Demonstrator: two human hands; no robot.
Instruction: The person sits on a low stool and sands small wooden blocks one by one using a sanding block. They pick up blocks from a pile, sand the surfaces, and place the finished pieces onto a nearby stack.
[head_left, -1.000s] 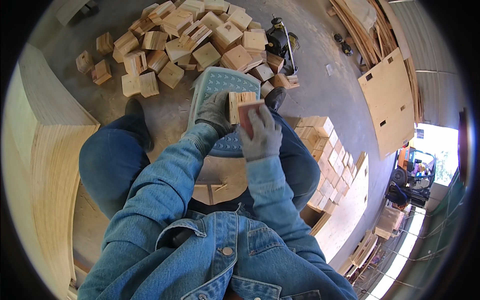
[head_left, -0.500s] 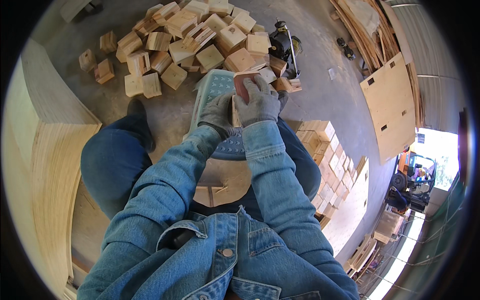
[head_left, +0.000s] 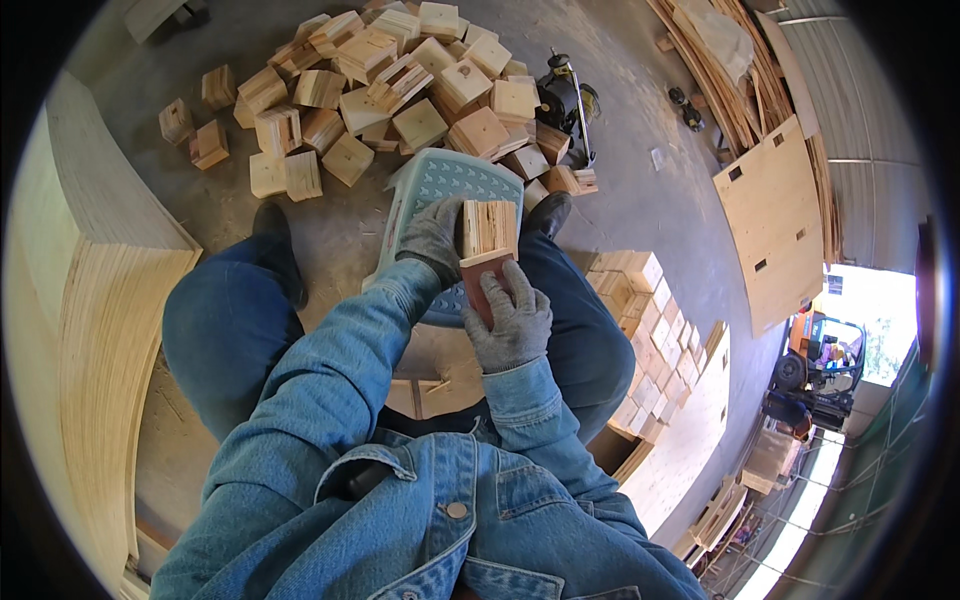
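My left hand (head_left: 435,238), in a grey glove, grips a small plywood block (head_left: 488,230) by its left side and holds it upright over a pale blue plastic stool (head_left: 440,180). My right hand (head_left: 510,320), also gloved, presses a reddish-brown sanding pad (head_left: 480,285) against the block's lower face. Both hands are above my knees, in blue jeans.
A heap of similar wooden blocks (head_left: 380,80) lies on the concrete floor beyond the stool. A black power tool (head_left: 565,100) sits at the heap's right. Stacked plywood sheets (head_left: 90,330) rise at my left. More blocks (head_left: 640,290) and a plywood panel (head_left: 775,230) stand at my right.
My right hand slid with the pad from the block's upper side back down toward me. The left hand kept its hold on the block.
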